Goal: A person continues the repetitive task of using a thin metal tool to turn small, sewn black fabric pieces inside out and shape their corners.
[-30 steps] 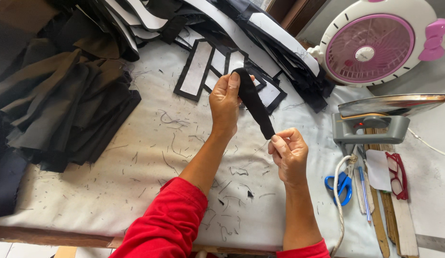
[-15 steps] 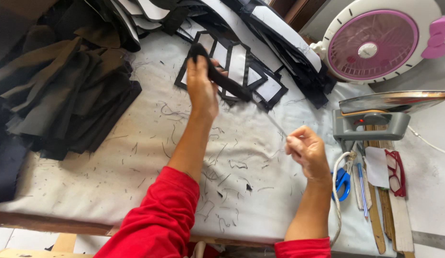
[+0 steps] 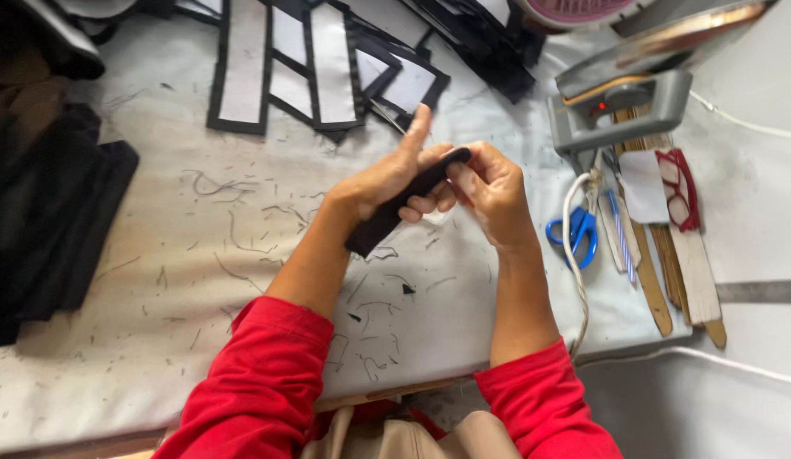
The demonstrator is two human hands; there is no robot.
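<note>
**Pinching a black strip over the padded table**

Gripping both ends: your right hand (image 3: 491, 189) fingers clamp the top end of the black fabric strip (image 3: 401, 204); your left hand (image 3: 387, 180) wraps its middle, index finger sticking out, likely to keep it taut. It's held just above the white padded table (image 3: 242, 255). Blue scissors (image 3: 574, 234) lie right, near the grey iron (image 3: 621, 106). White-faced black pieces (image 3: 315, 72) sit beyond.

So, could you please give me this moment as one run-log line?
left hand: holds black fabric strip | right hand: pinches strip's upper end | blue scissors: on table, right
</note>
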